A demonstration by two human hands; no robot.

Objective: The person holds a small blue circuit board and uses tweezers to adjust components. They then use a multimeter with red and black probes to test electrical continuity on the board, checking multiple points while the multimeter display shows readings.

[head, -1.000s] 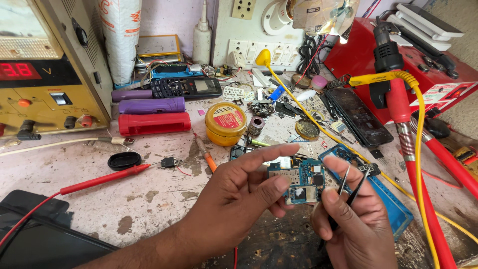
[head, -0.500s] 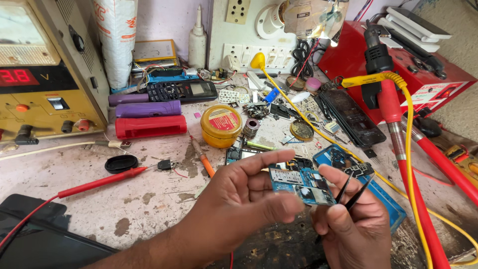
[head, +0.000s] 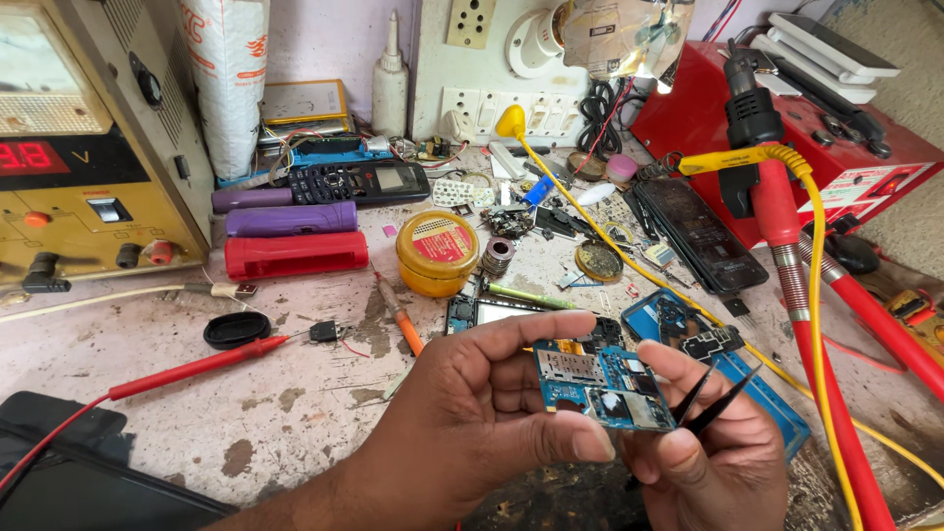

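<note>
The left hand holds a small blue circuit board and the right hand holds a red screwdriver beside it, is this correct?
Not quite. In the head view the right hand holds black tweezers, not a red screwdriver. The left hand does hold the small blue circuit board.

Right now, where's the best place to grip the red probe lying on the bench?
Grip the red probe mid-handle, coming from above. It lies flat and slanted on the bench, bare surface on both sides; its metal tip points toward the small black clip.
</note>
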